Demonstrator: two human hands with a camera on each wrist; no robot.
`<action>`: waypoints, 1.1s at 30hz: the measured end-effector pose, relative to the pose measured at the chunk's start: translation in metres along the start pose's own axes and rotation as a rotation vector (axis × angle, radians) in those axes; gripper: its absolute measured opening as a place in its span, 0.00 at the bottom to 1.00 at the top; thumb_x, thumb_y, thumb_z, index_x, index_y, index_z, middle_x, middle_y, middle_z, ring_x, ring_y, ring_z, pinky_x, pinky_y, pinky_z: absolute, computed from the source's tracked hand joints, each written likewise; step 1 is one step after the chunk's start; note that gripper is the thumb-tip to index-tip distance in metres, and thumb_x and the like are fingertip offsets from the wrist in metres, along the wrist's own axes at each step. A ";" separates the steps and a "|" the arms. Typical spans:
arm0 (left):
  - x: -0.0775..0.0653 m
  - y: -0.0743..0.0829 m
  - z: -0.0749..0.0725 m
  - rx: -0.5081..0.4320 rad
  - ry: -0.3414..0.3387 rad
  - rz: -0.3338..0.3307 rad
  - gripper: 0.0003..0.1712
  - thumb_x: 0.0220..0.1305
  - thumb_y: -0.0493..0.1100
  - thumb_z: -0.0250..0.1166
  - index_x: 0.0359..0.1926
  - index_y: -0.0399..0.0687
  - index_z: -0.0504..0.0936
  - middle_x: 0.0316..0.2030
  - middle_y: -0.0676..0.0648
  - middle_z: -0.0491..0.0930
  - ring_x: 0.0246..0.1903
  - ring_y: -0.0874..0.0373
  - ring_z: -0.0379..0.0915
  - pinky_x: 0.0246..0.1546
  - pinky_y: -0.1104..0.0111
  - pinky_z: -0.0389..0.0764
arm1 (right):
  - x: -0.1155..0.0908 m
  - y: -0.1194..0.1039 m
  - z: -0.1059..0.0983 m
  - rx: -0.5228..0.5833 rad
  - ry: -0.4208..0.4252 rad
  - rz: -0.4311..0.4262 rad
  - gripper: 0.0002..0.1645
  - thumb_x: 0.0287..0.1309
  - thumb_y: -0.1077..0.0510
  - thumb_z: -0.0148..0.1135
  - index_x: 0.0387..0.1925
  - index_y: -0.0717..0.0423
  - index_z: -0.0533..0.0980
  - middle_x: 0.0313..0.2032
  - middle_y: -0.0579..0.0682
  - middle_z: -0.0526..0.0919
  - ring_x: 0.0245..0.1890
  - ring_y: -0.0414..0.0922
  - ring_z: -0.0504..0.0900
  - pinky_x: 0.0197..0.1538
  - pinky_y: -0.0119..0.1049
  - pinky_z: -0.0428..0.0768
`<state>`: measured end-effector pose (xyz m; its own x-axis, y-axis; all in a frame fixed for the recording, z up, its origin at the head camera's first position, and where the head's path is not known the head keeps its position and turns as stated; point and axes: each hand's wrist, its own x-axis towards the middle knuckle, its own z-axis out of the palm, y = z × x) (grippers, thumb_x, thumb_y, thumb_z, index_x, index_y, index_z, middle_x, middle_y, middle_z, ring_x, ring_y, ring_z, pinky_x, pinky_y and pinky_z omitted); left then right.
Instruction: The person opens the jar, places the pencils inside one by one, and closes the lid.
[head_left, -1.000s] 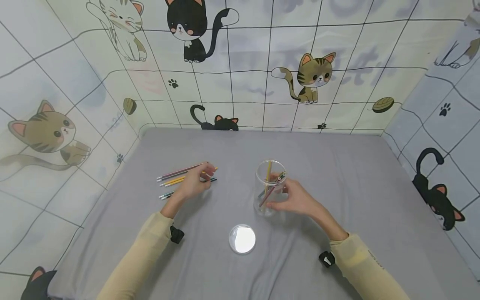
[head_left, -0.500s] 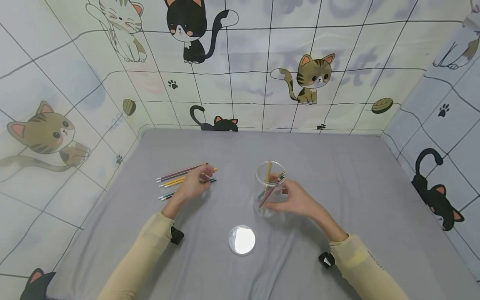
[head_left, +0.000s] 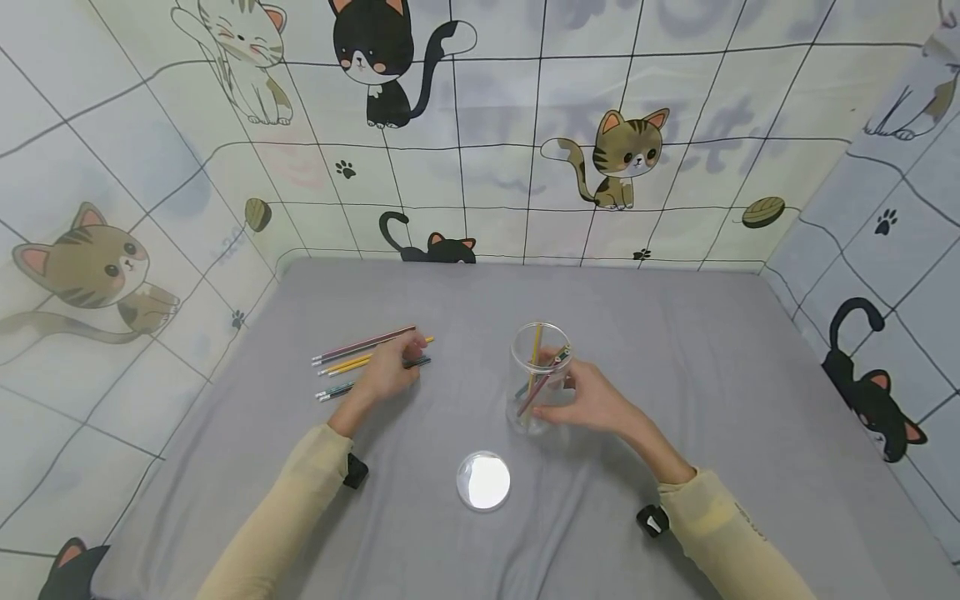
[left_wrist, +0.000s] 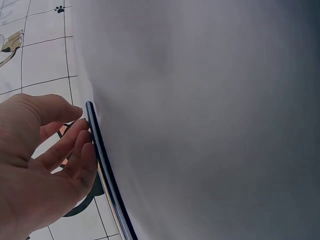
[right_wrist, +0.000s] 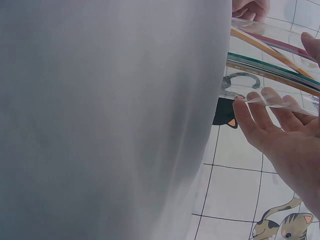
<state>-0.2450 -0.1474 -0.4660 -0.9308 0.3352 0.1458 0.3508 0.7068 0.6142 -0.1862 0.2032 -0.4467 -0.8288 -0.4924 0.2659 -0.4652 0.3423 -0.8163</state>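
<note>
As L hand [head_left: 387, 368] touches a dark pencil [left_wrist: 109, 170], can't tell if pinching it, R hand [head_left: 596, 397] grips the upright jar [head_left: 516, 371], w/ other pencils [head_left: 535, 393] leaning inside. Loose pencils [head_left: 349, 364] lie by L hand on the table [head_left: 660, 325]. Poss. risk: off-centre grasp scatters them. Vs 1 s ago, L fingertips sit slightly further in; jar's unmoved.

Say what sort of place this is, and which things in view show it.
Probably a small screened work area indoors, perhaps a tabletop: a grey cloth covers the surface, cat-print walls close in on three sides, and pencils lie beside a clear jar.
</note>
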 end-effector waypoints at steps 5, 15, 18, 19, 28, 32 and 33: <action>0.001 0.001 0.002 0.060 0.006 -0.011 0.23 0.55 0.26 0.67 0.53 0.38 0.78 0.43 0.41 0.82 0.47 0.44 0.78 0.48 0.51 0.78 | 0.000 -0.001 0.000 -0.015 0.000 -0.007 0.32 0.46 0.60 0.79 0.54 0.63 0.78 0.56 0.59 0.79 0.53 0.53 0.79 0.52 0.51 0.79; 0.006 0.001 0.006 0.195 0.008 0.010 0.16 0.54 0.27 0.69 0.46 0.38 0.82 0.36 0.44 0.82 0.38 0.50 0.79 0.41 0.56 0.80 | 0.000 -0.003 -0.001 -0.022 0.004 -0.008 0.37 0.45 0.62 0.79 0.58 0.64 0.75 0.54 0.58 0.80 0.49 0.50 0.80 0.51 0.52 0.80; 0.005 0.003 0.007 0.234 -0.013 -0.008 0.13 0.55 0.27 0.69 0.43 0.38 0.83 0.35 0.45 0.82 0.37 0.51 0.79 0.40 0.57 0.80 | 0.001 -0.002 -0.001 -0.033 0.002 -0.011 0.36 0.45 0.61 0.79 0.57 0.64 0.75 0.55 0.58 0.80 0.49 0.49 0.80 0.51 0.51 0.80; 0.005 0.003 0.008 0.245 -0.022 -0.018 0.13 0.56 0.28 0.69 0.43 0.38 0.84 0.36 0.45 0.82 0.37 0.51 0.79 0.40 0.57 0.80 | 0.001 -0.002 -0.001 -0.036 0.001 -0.013 0.36 0.45 0.61 0.79 0.57 0.64 0.75 0.55 0.58 0.80 0.49 0.49 0.80 0.51 0.50 0.80; 0.004 0.006 0.008 0.258 -0.037 -0.013 0.15 0.55 0.24 0.65 0.44 0.37 0.85 0.35 0.44 0.82 0.35 0.52 0.77 0.38 0.59 0.80 | 0.000 0.000 0.000 -0.019 -0.001 -0.005 0.35 0.45 0.60 0.80 0.57 0.62 0.76 0.55 0.57 0.80 0.51 0.49 0.80 0.51 0.50 0.80; 0.003 0.008 0.007 0.257 -0.034 0.004 0.16 0.55 0.24 0.65 0.45 0.37 0.85 0.37 0.43 0.82 0.37 0.52 0.78 0.40 0.59 0.81 | 0.000 0.001 0.000 -0.012 0.002 -0.012 0.34 0.45 0.61 0.80 0.55 0.62 0.77 0.55 0.57 0.80 0.51 0.50 0.80 0.51 0.51 0.80; 0.003 0.008 0.006 0.258 -0.031 0.013 0.16 0.55 0.23 0.65 0.44 0.37 0.86 0.38 0.43 0.82 0.38 0.51 0.79 0.40 0.59 0.81 | 0.000 0.000 0.000 -0.014 0.001 -0.010 0.35 0.45 0.61 0.80 0.56 0.62 0.77 0.55 0.57 0.80 0.50 0.50 0.80 0.51 0.51 0.80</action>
<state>-0.2443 -0.1369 -0.4647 -0.9237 0.3619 0.1259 0.3814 0.8364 0.3937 -0.1862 0.2034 -0.4469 -0.8243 -0.4949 0.2750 -0.4781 0.3482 -0.8063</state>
